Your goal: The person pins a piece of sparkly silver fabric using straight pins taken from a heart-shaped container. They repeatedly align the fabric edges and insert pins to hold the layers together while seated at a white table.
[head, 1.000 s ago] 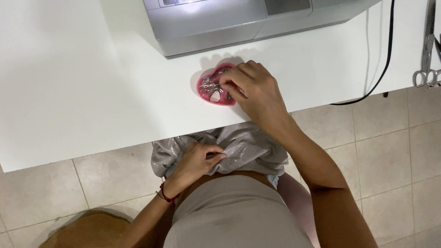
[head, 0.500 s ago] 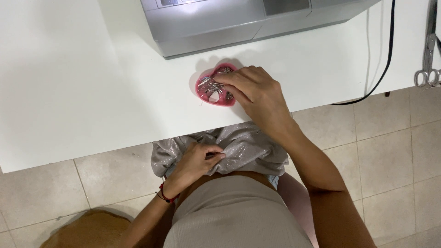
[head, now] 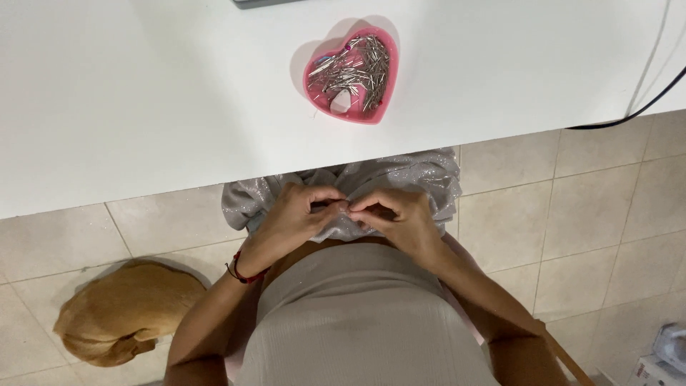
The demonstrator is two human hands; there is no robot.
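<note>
A tan dog [head: 121,314] lies curled on the tiled floor [head: 593,207] at the far left, beside the person's left arm, which wears a red wrist band [head: 241,272]. The left hand [head: 296,214] has its fingers curled in, thumb and fingertips pinched on the silvery grey cloth [head: 421,182] (which is bunched in the lap just below the table edge). Its fingertips meet those of the right hand [head: 396,214], likewise closed in a pinch on the same fold of cloth; whether a pin sits between them I cannot tell. Above, on the white table [head: 143,100], stands a pink heart-shaped dish [head: 318,68] full of metal pins [head: 361,68], well apart from both hands. A black cable [head: 643,107] hangs off the table's right edge.
</note>
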